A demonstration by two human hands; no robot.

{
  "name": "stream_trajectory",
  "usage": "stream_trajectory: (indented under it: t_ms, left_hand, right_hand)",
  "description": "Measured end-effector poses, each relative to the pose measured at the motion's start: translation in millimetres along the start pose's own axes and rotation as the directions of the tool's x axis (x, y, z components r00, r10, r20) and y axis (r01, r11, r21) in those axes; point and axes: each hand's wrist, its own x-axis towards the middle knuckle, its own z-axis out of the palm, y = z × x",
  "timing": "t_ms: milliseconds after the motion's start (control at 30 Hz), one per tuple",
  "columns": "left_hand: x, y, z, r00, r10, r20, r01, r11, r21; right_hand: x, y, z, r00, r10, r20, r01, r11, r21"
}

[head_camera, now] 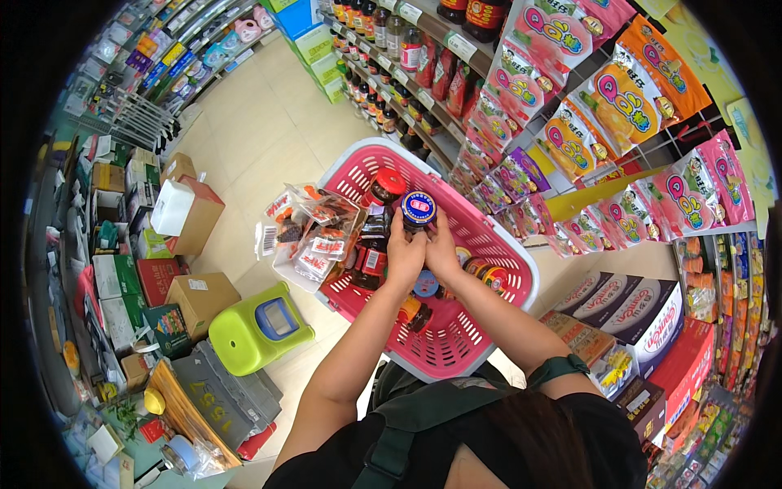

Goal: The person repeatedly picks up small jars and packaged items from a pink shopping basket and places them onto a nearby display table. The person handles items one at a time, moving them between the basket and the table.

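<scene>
Both my hands hold one jar with a blue lid above a pink plastic shopping basket with a pale rim. My left hand grips its left side and my right hand its right side. In the basket, a red-lidded jar lies beyond my left hand, dark bottles lie beside it, and several more jars are near the right wall. A clear bag of packaged snacks hangs over the basket's left edge. The jar's lower part is hidden by my fingers.
Shelves of sauce bottles stand ahead. Hanging candy packets project at the right, above stacked cartons. A green plastic stool, a grey crate and cardboard boxes stand on the left. Tiled floor shows between the shelves.
</scene>
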Motion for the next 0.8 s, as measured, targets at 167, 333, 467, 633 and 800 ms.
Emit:
stream_trajectory:
  t_ms: [167, 333, 467, 633, 800]
  left_hand:
    - [-11.3, -7.1, -0.2, 0.978, 0.208, 0.028, -0.208, 0.978, 0.0]
    - [-33.7, 1.8, 3.7, 0.932, 0.359, 0.047, -0.361, 0.931, 0.055]
    - [-61.0, 21.1, 15.4, 0.912, 0.375, 0.166, -0.377, 0.926, -0.019]
    - [-109.1, 38.9, 46.7, 0.871, 0.409, 0.271, -0.396, 0.912, -0.106]
    - [-154.3, 42.5, 79.1, 0.767, 0.444, 0.463, -0.408, 0.895, -0.183]
  right_hand:
    - [-18.5, -19.2, -2.2, 0.992, -0.125, -0.03, 0.127, 0.99, 0.059]
    - [-49.2, -56.8, -6.9, 0.983, -0.179, -0.046, 0.184, 0.971, 0.155]
    - [-75.6, -83.1, -21.9, 0.967, -0.234, -0.105, 0.25, 0.952, 0.18]
    - [-113.8, -99.4, -54.7, 0.935, -0.29, -0.203, 0.315, 0.944, 0.101]
    - [-160.7, -112.3, -96.2, 0.846, -0.409, -0.343, 0.451, 0.891, 0.05]
